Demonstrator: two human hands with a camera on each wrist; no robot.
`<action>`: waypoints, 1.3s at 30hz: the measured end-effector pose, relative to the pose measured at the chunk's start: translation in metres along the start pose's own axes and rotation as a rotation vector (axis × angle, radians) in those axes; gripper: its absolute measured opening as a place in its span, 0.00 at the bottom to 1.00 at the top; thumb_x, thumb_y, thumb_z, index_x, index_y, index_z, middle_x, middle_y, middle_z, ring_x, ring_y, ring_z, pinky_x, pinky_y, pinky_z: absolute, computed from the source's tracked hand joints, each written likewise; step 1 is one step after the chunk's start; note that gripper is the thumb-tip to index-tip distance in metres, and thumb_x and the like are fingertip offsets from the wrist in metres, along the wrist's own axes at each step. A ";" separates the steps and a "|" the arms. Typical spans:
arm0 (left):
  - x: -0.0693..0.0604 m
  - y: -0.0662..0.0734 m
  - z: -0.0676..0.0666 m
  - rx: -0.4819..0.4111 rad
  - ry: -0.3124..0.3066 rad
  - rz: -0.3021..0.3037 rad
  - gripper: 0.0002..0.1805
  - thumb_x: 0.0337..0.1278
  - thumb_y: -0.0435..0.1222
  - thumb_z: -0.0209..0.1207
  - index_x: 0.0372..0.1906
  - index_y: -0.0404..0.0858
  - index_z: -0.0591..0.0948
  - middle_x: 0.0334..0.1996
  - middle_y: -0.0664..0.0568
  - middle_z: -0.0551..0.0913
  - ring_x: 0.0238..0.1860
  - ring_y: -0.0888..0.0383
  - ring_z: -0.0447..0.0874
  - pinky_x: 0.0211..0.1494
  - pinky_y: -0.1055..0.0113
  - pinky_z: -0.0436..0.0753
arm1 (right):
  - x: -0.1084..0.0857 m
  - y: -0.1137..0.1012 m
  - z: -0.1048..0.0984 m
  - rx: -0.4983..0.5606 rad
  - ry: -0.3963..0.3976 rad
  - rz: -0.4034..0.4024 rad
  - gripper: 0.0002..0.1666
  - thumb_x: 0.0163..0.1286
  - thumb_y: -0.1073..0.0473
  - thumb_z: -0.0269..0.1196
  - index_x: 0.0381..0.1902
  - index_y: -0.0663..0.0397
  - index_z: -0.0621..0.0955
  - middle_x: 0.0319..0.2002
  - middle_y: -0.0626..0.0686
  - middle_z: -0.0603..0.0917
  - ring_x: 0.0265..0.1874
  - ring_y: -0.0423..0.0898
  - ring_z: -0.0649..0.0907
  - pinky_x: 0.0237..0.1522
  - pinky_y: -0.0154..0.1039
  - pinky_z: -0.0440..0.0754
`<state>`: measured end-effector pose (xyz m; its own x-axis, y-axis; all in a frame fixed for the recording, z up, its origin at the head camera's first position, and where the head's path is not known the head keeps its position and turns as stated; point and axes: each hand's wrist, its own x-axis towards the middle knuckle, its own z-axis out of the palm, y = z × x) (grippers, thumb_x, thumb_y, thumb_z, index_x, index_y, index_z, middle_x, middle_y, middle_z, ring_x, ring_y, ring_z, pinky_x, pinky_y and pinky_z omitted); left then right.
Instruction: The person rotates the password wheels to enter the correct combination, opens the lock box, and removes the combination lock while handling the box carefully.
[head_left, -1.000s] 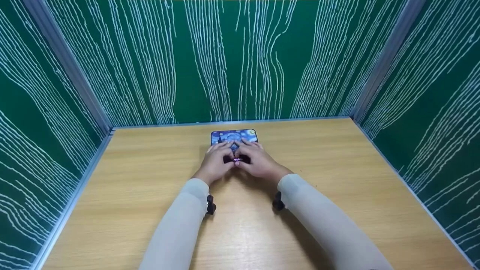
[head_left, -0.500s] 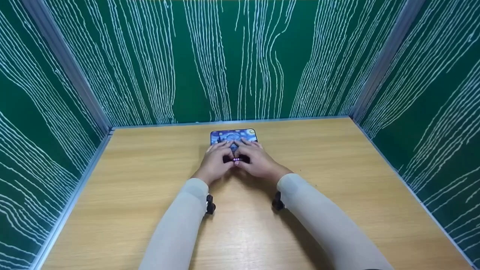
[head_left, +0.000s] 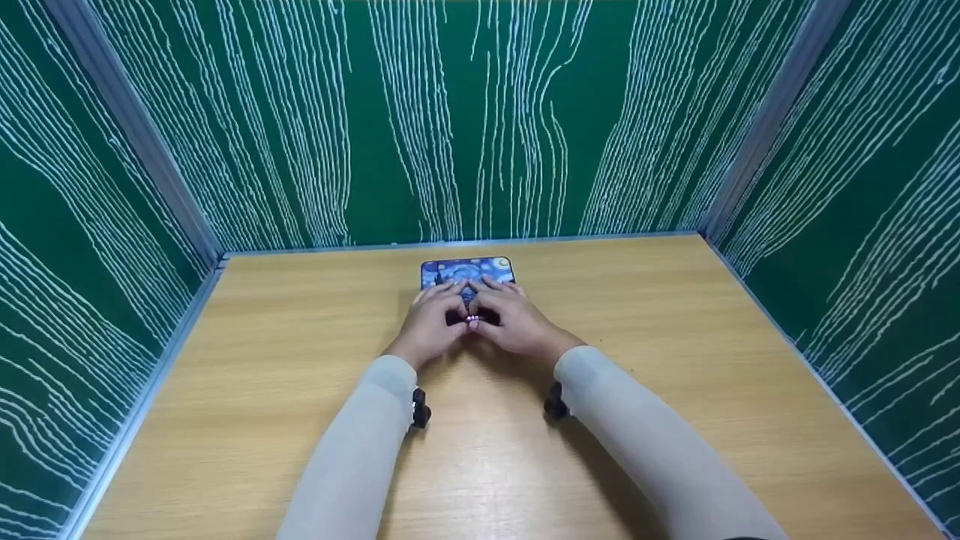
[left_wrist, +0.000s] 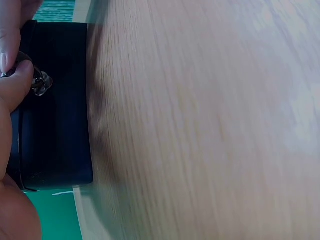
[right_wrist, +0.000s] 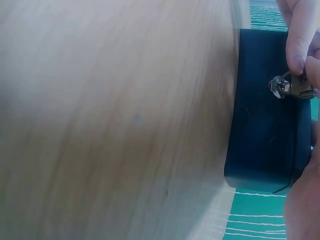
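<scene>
A small dark cash box stands on the table, its lid printed with a blue starry-night picture. On its front is a round silver lock with a ring hanging at it. A brass-coloured key hangs on that ring. My left hand lies over the left side of the box, fingers on the lid. My right hand mirrors it on the right. Both thumbs meet at the front, pinching the key ring and key. The fingertips behind the key are partly hidden.
The wooden table has green panels with white wavy lines on three sides. The box sits near the back edge. Black wrist cameras hang under both sleeves.
</scene>
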<state>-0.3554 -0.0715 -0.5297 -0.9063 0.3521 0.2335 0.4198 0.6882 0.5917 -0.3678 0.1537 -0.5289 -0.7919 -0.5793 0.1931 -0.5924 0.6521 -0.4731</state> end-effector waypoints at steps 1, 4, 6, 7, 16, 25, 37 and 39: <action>0.000 0.000 0.000 -0.003 -0.002 -0.004 0.04 0.72 0.36 0.74 0.44 0.43 0.89 0.87 0.51 0.71 0.92 0.45 0.63 0.98 0.42 0.49 | 0.000 0.000 0.000 0.002 -0.001 -0.002 0.12 0.87 0.46 0.65 0.57 0.44 0.84 0.90 0.49 0.67 0.94 0.60 0.58 0.95 0.68 0.46; -0.001 0.000 0.000 -0.004 -0.001 0.000 0.04 0.71 0.37 0.75 0.44 0.43 0.89 0.87 0.50 0.71 0.91 0.45 0.63 0.98 0.42 0.49 | 0.000 0.000 0.000 0.007 0.002 -0.018 0.12 0.86 0.47 0.66 0.57 0.45 0.84 0.90 0.50 0.68 0.93 0.61 0.59 0.94 0.69 0.47; 0.000 -0.001 0.001 -0.003 0.004 0.012 0.05 0.71 0.37 0.75 0.43 0.43 0.89 0.87 0.50 0.72 0.91 0.44 0.64 0.98 0.42 0.49 | 0.000 0.000 0.000 0.009 0.009 -0.034 0.12 0.86 0.48 0.66 0.57 0.46 0.84 0.89 0.51 0.69 0.93 0.63 0.59 0.94 0.71 0.48; 0.000 -0.001 0.001 0.000 0.006 0.017 0.05 0.71 0.38 0.76 0.43 0.43 0.89 0.87 0.49 0.72 0.91 0.44 0.64 0.98 0.42 0.50 | 0.000 0.000 0.000 0.009 0.012 -0.038 0.11 0.86 0.49 0.66 0.56 0.46 0.84 0.89 0.52 0.69 0.93 0.63 0.59 0.93 0.72 0.49; 0.002 -0.003 0.003 0.008 0.001 0.002 0.06 0.73 0.39 0.76 0.43 0.44 0.89 0.87 0.52 0.71 0.91 0.47 0.64 0.98 0.44 0.49 | 0.000 0.001 0.000 -0.003 0.005 -0.017 0.12 0.86 0.48 0.65 0.57 0.46 0.85 0.91 0.52 0.64 0.94 0.62 0.57 0.94 0.72 0.47; 0.001 -0.003 0.002 0.009 -0.002 -0.018 0.06 0.72 0.39 0.76 0.43 0.45 0.89 0.88 0.53 0.71 0.92 0.47 0.63 0.98 0.44 0.49 | 0.000 0.000 0.001 -0.024 -0.008 -0.011 0.13 0.87 0.45 0.64 0.55 0.46 0.85 0.91 0.52 0.63 0.94 0.61 0.56 0.94 0.71 0.45; 0.002 -0.002 0.002 0.015 0.004 -0.010 0.06 0.73 0.40 0.75 0.42 0.44 0.88 0.87 0.52 0.72 0.91 0.46 0.64 0.98 0.42 0.50 | 0.001 0.004 0.000 -0.014 -0.006 -0.047 0.14 0.87 0.44 0.65 0.58 0.44 0.83 0.90 0.52 0.67 0.93 0.64 0.59 0.93 0.72 0.48; 0.001 -0.002 0.002 0.019 0.010 0.002 0.07 0.73 0.39 0.76 0.42 0.43 0.88 0.86 0.51 0.73 0.91 0.45 0.66 0.97 0.42 0.51 | 0.002 0.005 0.000 -0.005 -0.008 -0.051 0.13 0.87 0.44 0.65 0.58 0.44 0.82 0.90 0.52 0.68 0.92 0.64 0.60 0.93 0.72 0.48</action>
<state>-0.3573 -0.0715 -0.5325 -0.9060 0.3471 0.2425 0.4223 0.6996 0.5763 -0.3718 0.1557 -0.5310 -0.7595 -0.6156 0.2102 -0.6327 0.6241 -0.4584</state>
